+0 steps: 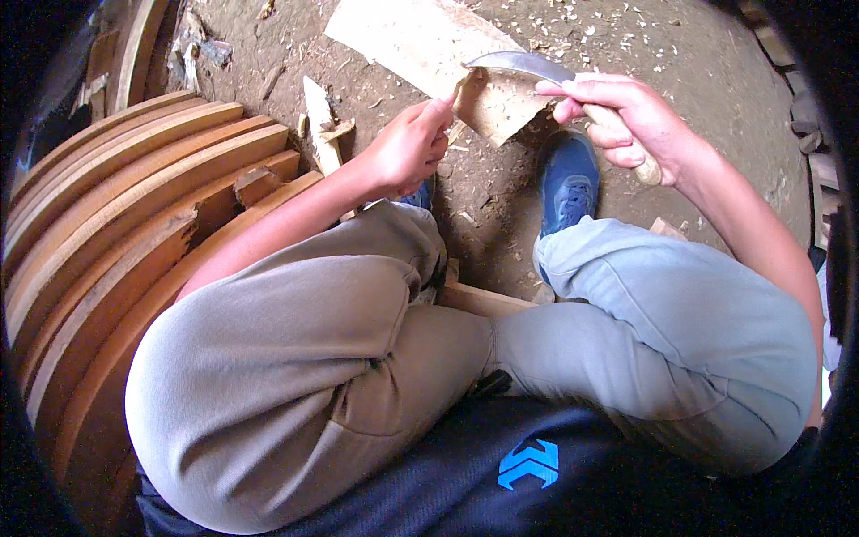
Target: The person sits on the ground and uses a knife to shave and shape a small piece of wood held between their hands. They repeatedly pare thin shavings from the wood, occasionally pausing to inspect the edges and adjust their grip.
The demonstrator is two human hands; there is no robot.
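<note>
My left hand (407,148) grips the near edge of a pale wooden board (429,45) that slants across the dirt ground ahead of my knees. My right hand (626,121) is closed around the wooden handle of a curved metal blade (519,64). The blade's tip rests on the board's cut end (501,107), just right of my left fingers. Both forearms reach forward over my bent knees in grey trousers.
A stack of curved wooden planks (116,206) fills the left side. My blue shoes (566,179) stand on dirt ground (716,80) strewn with wood chips. A small wood offcut (320,125) lies near the board. Another plank (483,300) lies under my legs.
</note>
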